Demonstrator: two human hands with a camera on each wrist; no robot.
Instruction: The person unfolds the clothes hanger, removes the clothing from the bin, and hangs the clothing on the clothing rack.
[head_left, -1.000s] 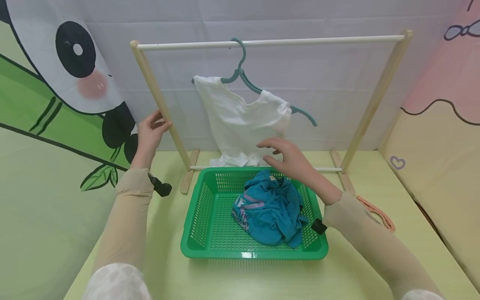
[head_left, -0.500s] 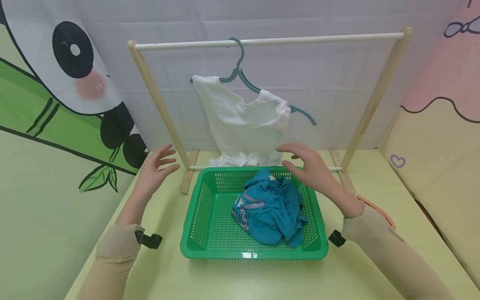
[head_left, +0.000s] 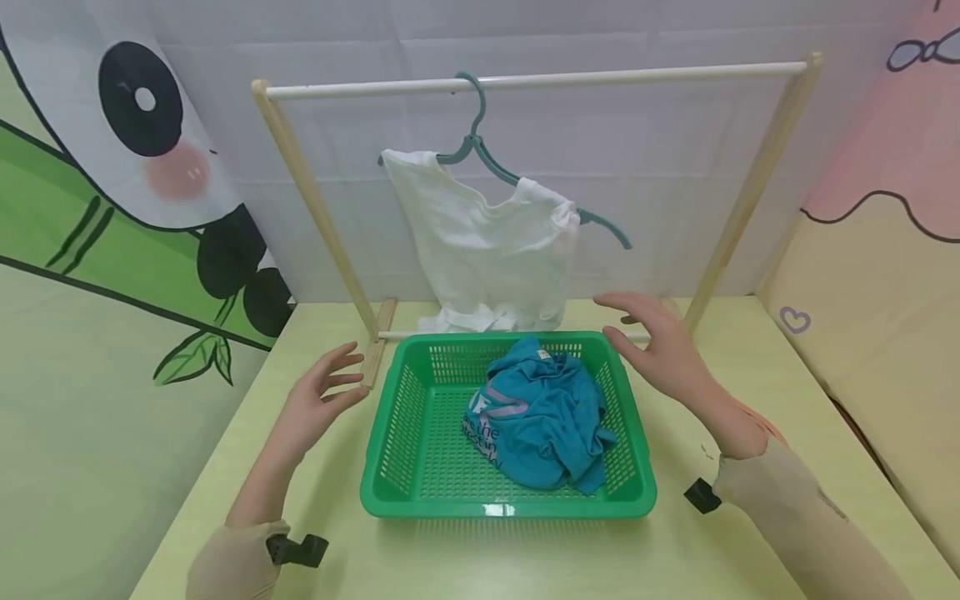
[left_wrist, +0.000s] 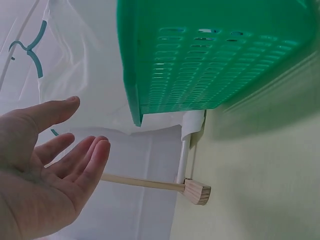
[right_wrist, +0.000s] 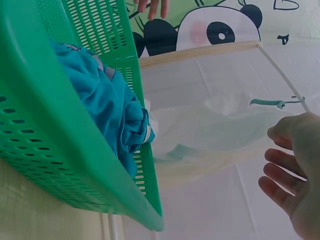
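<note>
My left hand (head_left: 318, 404) is off the left side of the green basket (head_left: 502, 508), fingers loosely bent with nothing in them. On the other side, my right hand (head_left: 656, 346) hovers by the basket's back right corner, also holding nothing, thumb and fingers apart. A crumpled blue T-shirt (head_left: 543, 425) with printed lettering lies in the right part of the basket. Behind it, a white shirt (head_left: 487, 242) hangs askew on a teal hanger (head_left: 477, 137), whose right arm sticks out past the shirt's shoulder. In the right wrist view, the blue T-shirt (right_wrist: 107, 105) shows over the basket rim.
The hanger hooks over the white rail (head_left: 637, 79) of a wooden-sided rack, whose left post (head_left: 315, 204) stands behind my left hand. Orange-handled scissors lie mostly hidden under my right forearm (head_left: 720, 412). Printed cloth walls (head_left: 885, 317) enclose the table on both sides.
My left hand has left the rack's left post and come down toward me. The right hand has moved right, away from the white shirt. Shirt, hanger and basket stay put.
</note>
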